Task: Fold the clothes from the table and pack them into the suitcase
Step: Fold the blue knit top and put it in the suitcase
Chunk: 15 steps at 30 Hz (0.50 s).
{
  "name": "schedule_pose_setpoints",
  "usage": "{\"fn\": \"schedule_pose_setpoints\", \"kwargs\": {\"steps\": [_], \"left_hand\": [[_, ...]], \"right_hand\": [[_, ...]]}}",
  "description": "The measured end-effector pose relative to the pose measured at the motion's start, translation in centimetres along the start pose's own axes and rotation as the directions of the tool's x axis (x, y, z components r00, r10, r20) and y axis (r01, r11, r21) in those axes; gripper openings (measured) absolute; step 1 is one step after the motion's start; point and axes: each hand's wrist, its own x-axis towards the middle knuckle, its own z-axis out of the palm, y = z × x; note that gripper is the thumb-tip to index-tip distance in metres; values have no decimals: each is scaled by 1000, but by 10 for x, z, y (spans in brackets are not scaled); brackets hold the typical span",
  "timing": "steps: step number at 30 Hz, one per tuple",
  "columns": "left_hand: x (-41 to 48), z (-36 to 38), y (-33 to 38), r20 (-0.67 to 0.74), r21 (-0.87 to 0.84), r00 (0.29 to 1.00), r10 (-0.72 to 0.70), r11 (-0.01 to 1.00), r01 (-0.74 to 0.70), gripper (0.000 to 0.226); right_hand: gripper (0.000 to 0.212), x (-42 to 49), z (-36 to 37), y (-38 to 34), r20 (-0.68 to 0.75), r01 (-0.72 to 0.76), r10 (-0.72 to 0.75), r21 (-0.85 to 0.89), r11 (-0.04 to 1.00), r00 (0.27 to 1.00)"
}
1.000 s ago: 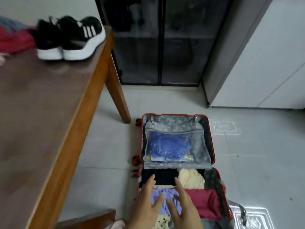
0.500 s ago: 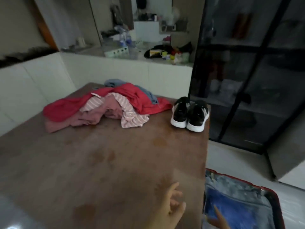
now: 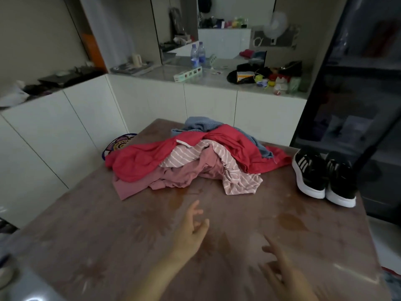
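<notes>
Both hands empty over the brown table [image 3: 97,246]: left hand [image 3: 191,233] and right hand [image 3: 282,272] with fingers loosely spread, gripping nothing. Unfolded clothes pile [image 3: 188,161] lies at the table's far side, well apart from the hands; black sneakers [image 3: 325,177] near the right edge. Suitcase corner [image 3: 392,276] barely shows bottom right.

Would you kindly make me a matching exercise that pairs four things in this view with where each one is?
Things:
1. black sneakers
2. striped garment
3. water bottles
4. left hand

Places:
A. on the counter behind the table
B. at the table's right edge
C. above the table's bare near part, holding nothing
D. partly under the red garment

Pairs: 1-B, 2-D, 3-A, 4-C.
</notes>
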Motion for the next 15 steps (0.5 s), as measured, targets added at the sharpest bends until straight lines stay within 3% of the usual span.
{"fn": "schedule_pose_setpoints", "kwargs": {"steps": [3,9,15], "left_hand": [[28,-17,5,6,36,1000,5,999,-5,57],[107,-29,4,-24,101,999,30,995,-28,59],[193,-18,5,-137,312,958,250,929,-198,66]], "right_hand": [[58,34,-2,-15,-22,-3,3,-3,1000,1000],[59,136,-21,-24,64,82,-78,-70,994,995],[57,262,-25,-17,-4,91,-92,-131,987,996]]}}
